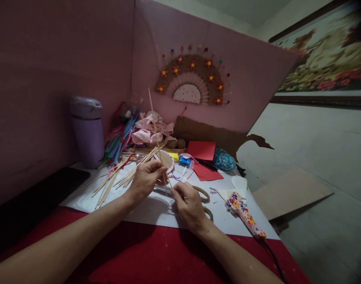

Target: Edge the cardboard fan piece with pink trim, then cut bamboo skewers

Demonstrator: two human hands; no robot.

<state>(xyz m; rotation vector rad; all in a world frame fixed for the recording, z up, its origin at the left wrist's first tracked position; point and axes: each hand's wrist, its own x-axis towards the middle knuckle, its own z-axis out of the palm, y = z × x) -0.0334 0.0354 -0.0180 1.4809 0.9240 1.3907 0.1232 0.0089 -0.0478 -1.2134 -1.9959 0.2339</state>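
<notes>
My left hand is closed in a pinch on a thin wooden stick, which stands nearly upright and leans a little left at its top. The stick's lower end shows below my left fingers. Close by on the right, my right hand is also closed. Its fingertips pinch a thin strand running up toward my left hand; whether that is twine or another stick I cannot tell. Behind my left hand lies a round cardboard disc with a pink fabric rim. Scissors lie partly hidden behind my right hand.
Loose wooden sticks lie left on white paper. A purple tumbler stands behind. At right are a flower-patterned glue gun with a cord, red paper and blue yarn. A decorated cardboard arch hangs on the pink panel.
</notes>
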